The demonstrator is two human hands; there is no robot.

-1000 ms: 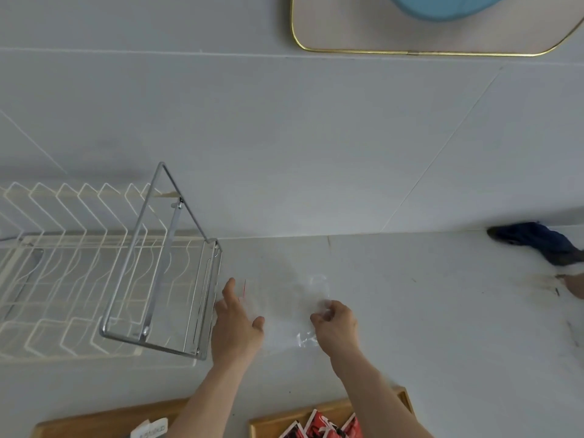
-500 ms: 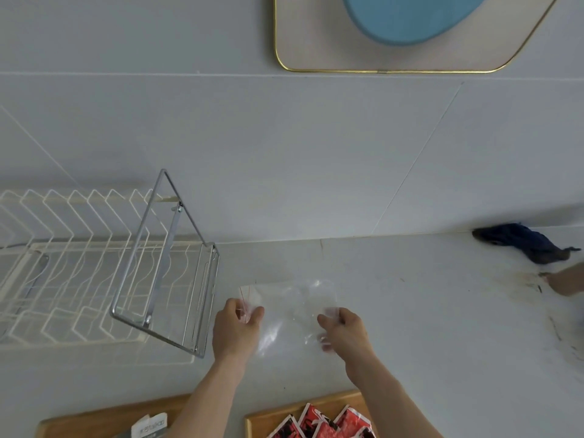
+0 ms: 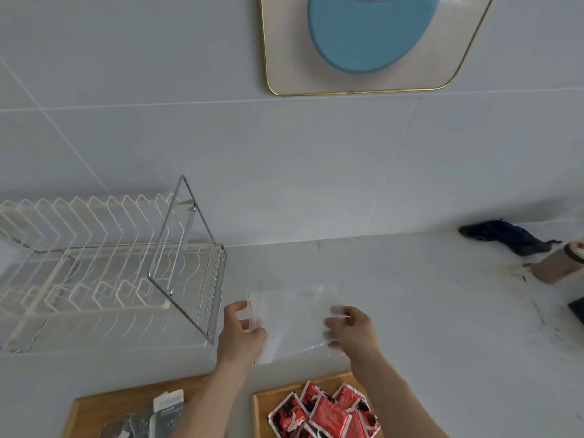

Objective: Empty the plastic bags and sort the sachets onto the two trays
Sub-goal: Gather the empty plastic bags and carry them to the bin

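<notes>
1. My left hand point(image 3: 240, 336) has thumb and fingers pinched onto the left edge of the clear, empty-looking plastic bag point(image 3: 294, 324), right by its thin red line.
2. My right hand point(image 3: 352, 331) has its fingers curled onto the bag's right edge; the fingertips point(image 3: 336, 309) are blurred, so I read it as a light grip on the film.
3. The bag is stretched flat between both hands, low above the white countertop point(image 3: 410, 311); I cannot tell whether it touches the surface.
4. Nearer me, under my right forearm, the right wooden tray point(image 3: 257, 406) holds a loose pile of red-and-black sachets point(image 3: 322, 412).
5. Beside it, the left wooden tray point(image 3: 94, 409) carries grey and white sachets point(image 3: 166, 406), partly hidden by my left forearm.
6. Just left of my left hand stands a chrome wire frame point(image 3: 186, 263), set at the end of a white wire dish rack point(image 3: 79, 263).
7. Well off to the right, a dark blue cloth point(image 3: 505, 235) lies against the tiled wall.
</notes>
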